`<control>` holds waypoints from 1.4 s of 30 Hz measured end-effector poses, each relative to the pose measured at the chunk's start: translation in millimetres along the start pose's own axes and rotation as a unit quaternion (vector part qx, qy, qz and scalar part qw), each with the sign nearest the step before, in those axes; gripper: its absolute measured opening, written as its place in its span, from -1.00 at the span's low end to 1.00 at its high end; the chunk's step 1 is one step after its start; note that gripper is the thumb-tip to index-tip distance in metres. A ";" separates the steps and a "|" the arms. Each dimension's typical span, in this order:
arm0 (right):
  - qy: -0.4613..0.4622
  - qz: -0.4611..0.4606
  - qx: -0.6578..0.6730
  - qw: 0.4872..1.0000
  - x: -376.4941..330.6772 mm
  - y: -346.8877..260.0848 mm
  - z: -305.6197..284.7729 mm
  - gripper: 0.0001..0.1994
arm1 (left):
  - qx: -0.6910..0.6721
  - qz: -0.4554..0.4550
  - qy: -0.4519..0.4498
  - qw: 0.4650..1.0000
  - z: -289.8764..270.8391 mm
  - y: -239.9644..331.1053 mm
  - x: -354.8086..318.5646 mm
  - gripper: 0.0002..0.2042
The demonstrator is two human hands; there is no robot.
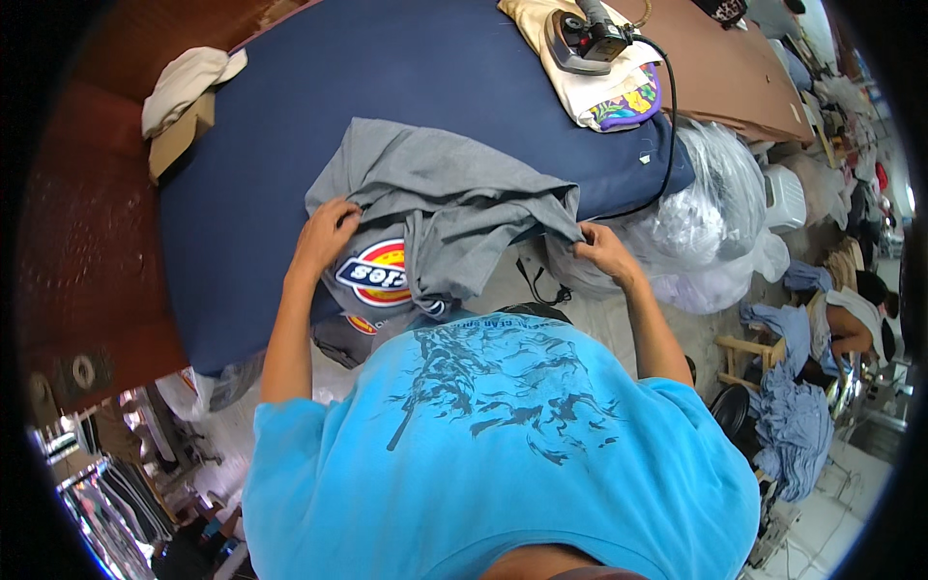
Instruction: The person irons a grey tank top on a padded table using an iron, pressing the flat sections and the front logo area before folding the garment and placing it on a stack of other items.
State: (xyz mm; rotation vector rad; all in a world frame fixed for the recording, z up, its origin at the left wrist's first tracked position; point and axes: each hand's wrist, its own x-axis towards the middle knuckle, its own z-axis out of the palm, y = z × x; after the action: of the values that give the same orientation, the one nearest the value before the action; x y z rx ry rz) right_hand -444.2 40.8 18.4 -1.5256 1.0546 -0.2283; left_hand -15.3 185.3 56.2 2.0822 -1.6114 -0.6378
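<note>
Leftward, left hand: fingers curled onto the left edge of the gray garment, just beside its emblem.
Gray garment: stretched between the hands, long axis side to side, bulk ahead of them on the blue-covered desk.
Right hand: pinching the garment's right end, just off the desk's near edge.

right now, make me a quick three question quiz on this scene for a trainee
1. Fill in the colour: the left hand and right hand both touch a ____ garment.
2. True or false: the iron rests on that garment.
3. Which hand is nearer the iron? a) left b) right

Key: 1. grey; 2. false, it rests on a pale cloth; 3. b
</note>
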 end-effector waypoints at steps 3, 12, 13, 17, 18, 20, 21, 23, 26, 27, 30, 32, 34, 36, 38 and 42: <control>0.030 -0.020 0.086 0.996 -2.3 -1.7 23.7 -0.67 | -0.011 -0.024 0.126 0.992 13.9 4.3 5.1 -0.83; 0.190 -0.423 0.079 0.883 -158.0 -66.2 -93.1 -0.84 | 0.265 -0.001 0.241 0.934 -52.8 78.9 -78.6 -0.75; 0.204 -0.436 -0.018 0.877 -193.3 -88.2 -103.9 -0.73 | 0.256 -0.003 0.249 0.934 -63.6 92.3 -86.5 -0.74; 0.035 -0.375 -0.207 0.903 -296.1 -140.4 -131.6 -0.60 | 0.036 0.060 0.212 0.975 -105.1 125.3 -78.2 -0.60; -0.041 -0.338 -0.309 0.888 -303.0 -156.9 -123.6 -0.58 | 0.025 0.051 0.192 0.980 -117.0 138.5 -84.0 -0.60; -0.021 -0.262 -0.399 0.879 -286.8 -142.3 -101.5 -0.60 | 0.040 0.042 0.185 0.981 -125.9 150.7 -104.3 -0.59; -0.001 -0.215 -0.447 0.868 -281.5 -133.0 -93.1 -0.61 | 0.055 0.055 0.193 0.978 -127.5 150.5 -113.2 -0.59; 0.029 -0.125 -0.496 0.859 -275.7 -103.4 -87.1 -0.62 | 0.032 0.084 0.144 0.985 -119.3 175.0 -132.8 -0.58; 0.102 -0.112 -0.467 0.871 -275.0 -31.9 -91.5 -0.62 | -0.053 0.121 0.077 0.988 -100.3 203.6 -177.6 -0.56; 0.101 -0.150 -0.469 0.864 -280.4 -7.3 -94.2 -0.61 | -0.074 0.113 0.056 0.989 -92.1 205.3 -181.8 -0.56; 0.052 -0.170 -0.503 0.846 -294.3 9.6 -72.4 -0.54 | -0.132 0.053 -0.010 0.990 -85.8 203.6 -187.5 -0.51; 0.044 -0.213 -0.507 0.834 -301.2 10.5 -67.7 -0.44 | -0.146 0.076 0.017 0.986 -78.8 183.0 -173.0 -0.49; 0.057 -0.242 -0.534 0.808 -306.5 9.7 -67.8 -0.39 | -0.148 0.063 0.054 0.986 -66.2 170.5 -152.8 -0.48; 0.083 -0.242 -0.551 0.794 -311.9 21.9 -73.0 -0.35 | -0.219 0.063 0.014 0.974 -42.8 191.9 -152.7 -0.46; 0.111 -0.213 -0.561 0.792 -321.6 50.4 -87.6 -0.33 | -0.250 0.075 -0.019 0.965 -9.6 214.0 -152.5 -0.47; 0.157 -0.181 -0.572 0.785 -355.2 102.3 -112.8 -0.30 | -0.281 0.079 -0.126 0.948 58.5 215.0 -124.3 -0.40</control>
State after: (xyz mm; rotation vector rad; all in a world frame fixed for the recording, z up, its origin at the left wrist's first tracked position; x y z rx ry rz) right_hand -770.6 228.0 106.2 -2.8921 1.2126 -0.0877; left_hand -243.7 252.8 147.9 1.4868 -1.4756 -1.1825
